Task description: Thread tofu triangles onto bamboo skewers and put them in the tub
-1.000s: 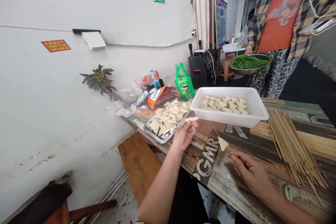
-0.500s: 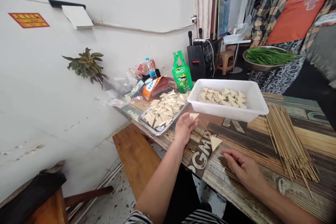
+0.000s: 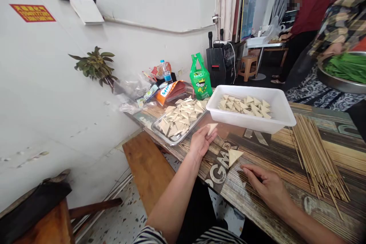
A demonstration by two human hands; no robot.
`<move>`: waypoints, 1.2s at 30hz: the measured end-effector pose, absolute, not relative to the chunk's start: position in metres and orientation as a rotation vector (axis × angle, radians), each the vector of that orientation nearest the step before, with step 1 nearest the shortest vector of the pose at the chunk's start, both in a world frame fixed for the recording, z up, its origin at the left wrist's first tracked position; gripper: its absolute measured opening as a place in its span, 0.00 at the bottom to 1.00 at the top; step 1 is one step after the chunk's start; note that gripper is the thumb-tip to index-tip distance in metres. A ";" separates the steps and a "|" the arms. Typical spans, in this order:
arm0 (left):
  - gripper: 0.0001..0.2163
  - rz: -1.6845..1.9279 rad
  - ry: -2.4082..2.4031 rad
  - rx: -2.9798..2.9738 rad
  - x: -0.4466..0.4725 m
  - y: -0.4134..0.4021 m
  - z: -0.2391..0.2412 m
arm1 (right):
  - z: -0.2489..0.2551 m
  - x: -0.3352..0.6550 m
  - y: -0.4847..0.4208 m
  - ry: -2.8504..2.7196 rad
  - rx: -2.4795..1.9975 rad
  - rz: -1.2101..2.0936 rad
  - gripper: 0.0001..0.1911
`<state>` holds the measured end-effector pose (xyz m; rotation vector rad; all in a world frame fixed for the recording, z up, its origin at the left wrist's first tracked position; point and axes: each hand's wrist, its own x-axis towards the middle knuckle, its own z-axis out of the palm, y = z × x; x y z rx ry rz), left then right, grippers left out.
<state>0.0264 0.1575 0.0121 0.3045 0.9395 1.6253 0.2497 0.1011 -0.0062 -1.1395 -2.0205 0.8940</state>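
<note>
My left hand (image 3: 201, 140) is closed on a flat, pale tofu triangle (image 3: 212, 127), pinched at the fingertips near the metal tray (image 3: 175, 142) heaped with similar pieces. Low over the table's front part, my right hand (image 3: 264, 183) is closed in a pinch on a thin bamboo skewer, which is mostly hidden. Another tofu triangle (image 3: 235, 157) is threaded on that skewer, just ahead of my right fingertips. Beyond both hands stands a white plastic tub (image 3: 251, 124), with several skewered triangles (image 3: 248, 105) lying in it.
A pile of bamboo skewers (image 3: 318, 156) lies at the right of the wooden table. A green bag (image 3: 201, 78), packets (image 3: 170, 91) and a water bottle (image 3: 166, 71) stand behind the tray. A person at right carries a bowl of greens (image 3: 347, 68); another bends over a far table.
The person with the bowl of greens has moved right, uncovering another person in dark red behind. My left hand has turned slightly with its triangle; my right hand has hardly moved.
</note>
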 end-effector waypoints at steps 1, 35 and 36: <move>0.09 1.625 0.939 0.304 0.026 0.157 0.012 | -0.006 0.250 0.101 -2.016 -1.141 0.901 0.15; 0.08 1.549 0.851 0.403 0.037 0.147 0.016 | -0.010 0.248 0.103 -1.978 -1.149 0.854 0.15; 0.08 1.558 0.845 0.405 0.037 0.147 0.016 | -0.010 0.248 0.103 -1.983 -1.149 0.852 0.15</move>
